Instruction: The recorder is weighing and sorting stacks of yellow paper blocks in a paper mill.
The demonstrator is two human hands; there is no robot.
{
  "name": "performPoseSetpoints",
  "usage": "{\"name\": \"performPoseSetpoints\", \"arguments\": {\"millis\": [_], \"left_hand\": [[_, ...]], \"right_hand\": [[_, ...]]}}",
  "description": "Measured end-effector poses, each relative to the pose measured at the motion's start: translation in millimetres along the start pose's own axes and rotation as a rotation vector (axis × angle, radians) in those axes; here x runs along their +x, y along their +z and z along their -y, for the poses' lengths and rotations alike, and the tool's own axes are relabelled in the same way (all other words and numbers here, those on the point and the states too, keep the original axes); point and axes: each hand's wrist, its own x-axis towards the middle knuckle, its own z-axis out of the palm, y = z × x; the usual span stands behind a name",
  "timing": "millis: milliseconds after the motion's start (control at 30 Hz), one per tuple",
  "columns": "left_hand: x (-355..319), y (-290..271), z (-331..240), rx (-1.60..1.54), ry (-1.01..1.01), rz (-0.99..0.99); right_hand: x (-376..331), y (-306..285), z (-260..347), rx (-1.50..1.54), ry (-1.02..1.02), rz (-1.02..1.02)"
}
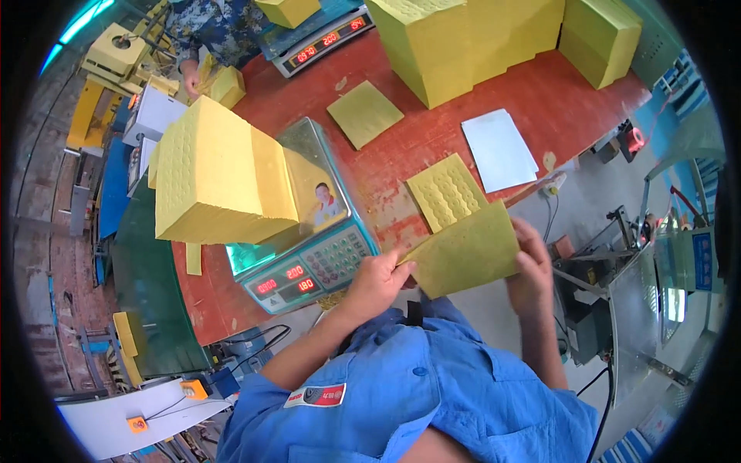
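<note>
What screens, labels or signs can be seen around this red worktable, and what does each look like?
Near scale display: left of the left hand, slanted teal panel, red glowing digits, grey keypad.
Far scale display: table's far edge, dark strip, red digits.
Shirt patch: on the blue shirt, small white-and-red rectangle.
Blue sign: far right, upright rectangle.

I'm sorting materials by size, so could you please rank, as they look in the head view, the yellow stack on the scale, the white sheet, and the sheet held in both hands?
1. Yellow stack, clearly largest.
2. Held sheet and white sheet look alike; the held one is nearer the camera, so unranked.
</note>
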Motion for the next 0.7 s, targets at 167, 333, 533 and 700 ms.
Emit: {"name": "performPoseSetpoints", "arguments": {"millis": [167,333,533,700], "left_hand": [[10,-26,-30,0.44,0.249,-0.003],[9,-34,-22,0.16,0.062,-0.112],[-24,-55,-17,-0.139,0.047,-0.027],[-107,-129,78,-0.555,-0.124,-0.458]], "right_hand": [[32,0,42,-0.405,-0.031,0.327],[66,19,29,-0.764,-0.031,0.292],[71,16,16,-0.362,0.064,-0.01],[80,36,-8,-0.267,0.074,0.228]]}}
